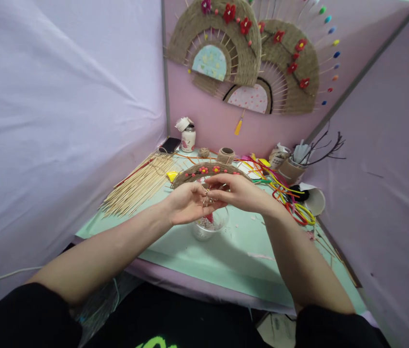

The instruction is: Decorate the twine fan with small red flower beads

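1. Lilac cloth walls enclose a green table [233,263].
2. At centre, our left hand [189,204] and right hand [239,191], fingers curled, pinch a small piece [207,197] above a glass bowl [208,229] of beads.
3. We judge it fingertip assembly, needing steady hands.
4. Skewers [135,186] crowd left, coloured strips [288,194] right; bare table lies below.

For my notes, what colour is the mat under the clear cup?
The mat is pale mint green; head view shows it.

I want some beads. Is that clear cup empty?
Not empty. Small pale beads lie in the bottom of the upright clear cup.
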Tool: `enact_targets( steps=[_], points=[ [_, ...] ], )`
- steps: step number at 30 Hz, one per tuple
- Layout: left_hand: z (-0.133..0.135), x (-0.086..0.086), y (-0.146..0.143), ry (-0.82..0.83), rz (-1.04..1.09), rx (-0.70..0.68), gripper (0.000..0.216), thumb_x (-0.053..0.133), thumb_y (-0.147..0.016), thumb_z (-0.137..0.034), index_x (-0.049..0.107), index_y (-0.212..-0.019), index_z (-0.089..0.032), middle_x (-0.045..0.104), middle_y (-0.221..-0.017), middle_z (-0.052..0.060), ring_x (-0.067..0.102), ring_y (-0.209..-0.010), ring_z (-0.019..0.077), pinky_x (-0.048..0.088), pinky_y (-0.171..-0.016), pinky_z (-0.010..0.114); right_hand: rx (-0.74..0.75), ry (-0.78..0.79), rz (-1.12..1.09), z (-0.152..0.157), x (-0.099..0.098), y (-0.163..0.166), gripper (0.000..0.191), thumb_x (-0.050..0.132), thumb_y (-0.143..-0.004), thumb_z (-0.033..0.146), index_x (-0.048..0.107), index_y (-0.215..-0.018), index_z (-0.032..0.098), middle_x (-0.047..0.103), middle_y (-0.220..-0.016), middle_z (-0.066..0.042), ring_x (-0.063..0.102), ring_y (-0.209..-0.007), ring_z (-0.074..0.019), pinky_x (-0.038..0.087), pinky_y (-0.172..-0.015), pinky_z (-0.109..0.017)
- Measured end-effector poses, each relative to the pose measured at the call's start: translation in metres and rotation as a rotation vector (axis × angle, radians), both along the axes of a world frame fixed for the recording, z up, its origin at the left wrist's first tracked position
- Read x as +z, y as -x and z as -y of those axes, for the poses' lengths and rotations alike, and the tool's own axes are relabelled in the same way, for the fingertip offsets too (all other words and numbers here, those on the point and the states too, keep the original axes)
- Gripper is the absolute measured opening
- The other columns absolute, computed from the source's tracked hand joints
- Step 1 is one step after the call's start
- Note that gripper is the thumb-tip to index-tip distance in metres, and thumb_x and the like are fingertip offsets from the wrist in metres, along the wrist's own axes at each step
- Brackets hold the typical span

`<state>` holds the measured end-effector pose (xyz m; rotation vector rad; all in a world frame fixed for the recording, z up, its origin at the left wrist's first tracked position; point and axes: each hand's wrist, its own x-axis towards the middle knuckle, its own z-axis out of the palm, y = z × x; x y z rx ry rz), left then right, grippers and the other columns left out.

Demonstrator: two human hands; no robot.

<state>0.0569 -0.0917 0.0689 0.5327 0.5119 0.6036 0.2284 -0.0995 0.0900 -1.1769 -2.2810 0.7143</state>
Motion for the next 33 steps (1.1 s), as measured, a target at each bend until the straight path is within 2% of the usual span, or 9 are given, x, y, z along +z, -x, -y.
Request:
enact_targets(
  steps=[3,6,9,15,21,24,27,33],
  points=[
    [0.004,0.004,-0.001,0.048,0.006,0.033,0.02,0.041,-0.083,-0.017,0.06,-0.086,-0.014,0.064,-0.075,0.005,0.06,-0.072,0.0123,0.051,-0.086,0.029,-0.012,-0.081,0.069,0.0,0.0,0.007,0.018,0.065,-0.083,0.026,0.071,-0.099,0.022,0.071,-0.086,0.0,0.06,-0.071,-0.0138,0.042,-0.064,-0.025],
    [0.006,0.004,-0.001,0.094,0.041,0.057,0.033,0.039,-0.093,-0.038,0.061,-0.087,-0.014,0.063,-0.076,0.004,0.057,-0.068,0.0111,0.051,-0.081,0.026,-0.034,-0.212,0.14,-0.001,-0.001,0.013,0.009,0.065,-0.08,0.017,0.072,-0.085,0.02,0.067,-0.079,0.0,0.057,-0.071,-0.0136,0.039,-0.064,-0.025],
    [0.007,0.001,-0.002,0.122,0.086,0.072,0.042,0.038,-0.095,-0.048,0.062,-0.089,-0.014,0.063,-0.077,0.003,0.056,-0.069,0.0104,0.05,-0.08,0.025,-0.027,-0.294,0.166,-0.001,-0.005,0.017,0.011,0.062,-0.08,0.011,0.069,-0.076,0.018,0.063,-0.078,-0.002,0.056,-0.075,-0.0143,0.038,-0.067,-0.026],
    [0.008,-0.003,-0.006,0.155,0.086,0.119,0.055,0.032,-0.094,-0.058,0.064,-0.087,-0.013,0.061,-0.076,0.005,0.058,-0.076,0.0117,0.05,-0.076,0.023,-0.052,-0.351,0.16,0.001,-0.01,0.019,0.015,0.059,-0.08,0.007,0.068,-0.075,0.018,0.064,-0.078,-0.002,0.056,-0.074,-0.014,0.039,-0.069,-0.027],
    [0.011,0.0,-0.005,0.206,0.127,0.17,0.057,0.031,-0.094,-0.058,0.063,-0.09,-0.011,0.062,-0.078,0.006,0.06,-0.077,0.0126,0.051,-0.079,0.024,-0.142,-0.243,-0.053,0.004,-0.008,0.018,0.012,0.061,-0.079,0.012,0.068,-0.074,0.019,0.067,-0.075,0.0,0.058,-0.069,-0.0124,0.043,-0.067,-0.026],
    [0.011,0.001,-0.005,0.217,0.122,0.177,0.056,0.032,-0.094,-0.057,0.063,-0.091,-0.01,0.062,-0.075,0.007,0.061,-0.077,0.0136,0.053,-0.082,0.025,-0.198,-0.089,-0.247,0.004,-0.008,0.016,0.005,0.063,-0.078,0.018,0.067,-0.076,0.018,0.067,-0.074,0.0,0.059,-0.067,-0.0125,0.046,-0.063,-0.025],
    [0.013,0.003,-0.005,0.213,0.109,0.183,0.055,0.03,-0.096,-0.054,0.062,-0.094,-0.009,0.063,-0.076,0.008,0.063,-0.081,0.015,0.053,-0.084,0.026,-0.224,0.052,-0.399,0.005,-0.009,0.014,0.008,0.066,-0.077,0.025,0.067,-0.078,0.017,0.066,-0.071,0.0,0.058,-0.062,-0.0121,0.046,-0.058,-0.024],
    [0.014,0.004,-0.003,0.165,0.097,0.198,0.048,0.031,-0.098,-0.043,0.061,-0.104,-0.007,0.065,-0.081,0.01,0.066,-0.087,0.0176,0.054,-0.083,0.027,-0.241,0.111,-0.567,0.006,-0.013,0.011,0.016,0.071,-0.074,0.032,0.069,-0.08,0.018,0.066,-0.07,-0.001,0.06,-0.061,-0.0131,0.048,-0.054,-0.025]
  ],
)
